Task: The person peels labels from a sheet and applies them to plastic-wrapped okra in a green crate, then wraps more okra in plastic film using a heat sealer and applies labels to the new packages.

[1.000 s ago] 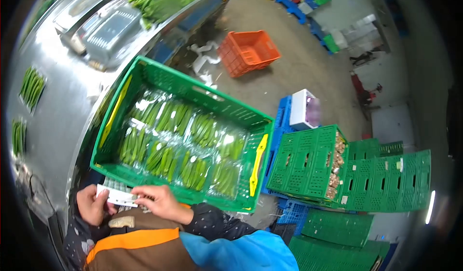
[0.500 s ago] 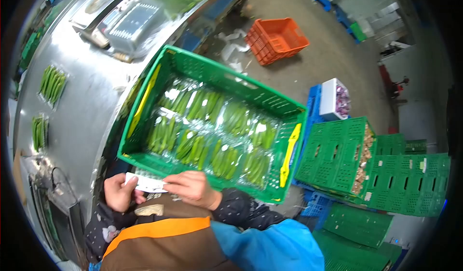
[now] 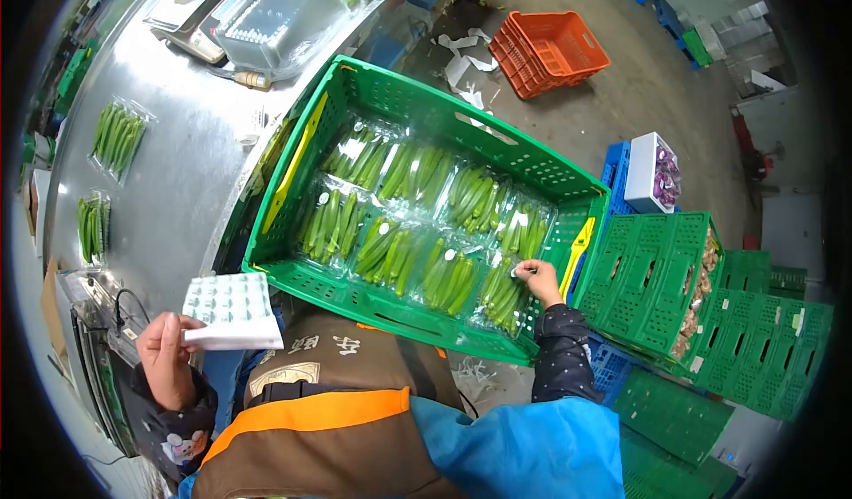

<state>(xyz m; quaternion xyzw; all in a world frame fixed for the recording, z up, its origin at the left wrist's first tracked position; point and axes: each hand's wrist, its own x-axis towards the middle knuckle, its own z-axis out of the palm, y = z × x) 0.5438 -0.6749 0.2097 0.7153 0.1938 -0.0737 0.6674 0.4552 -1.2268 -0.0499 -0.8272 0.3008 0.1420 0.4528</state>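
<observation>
My left hand (image 3: 169,357) pinches the edge of a white sheet of round stickers (image 3: 229,300), held out left of the green crate. Over the crate's right end, my right hand (image 3: 542,283) has thumb and finger closed on a small white sticker (image 3: 515,272), right above a pack of okra (image 3: 499,302) in the near right corner. Two rows of clear packs of okra (image 3: 414,172) lie in the green plastic crate (image 3: 390,315), which has yellow handles. Small round white stickers show on several packs, including a front-row pack (image 3: 384,243).
On the steel table (image 3: 177,197) lie two more okra packs (image 3: 118,140), a scale (image 3: 191,7) and clear trays (image 3: 271,20). An orange crate (image 3: 550,51) stands on the floor beyond. Stacked green crates (image 3: 643,273) and a white box (image 3: 650,171) are at the right.
My hands have parted: the right moved from the sheet to the crate's right end with a sticker. My left has swung left, and the sheet now faces up. The view has shifted slightly.
</observation>
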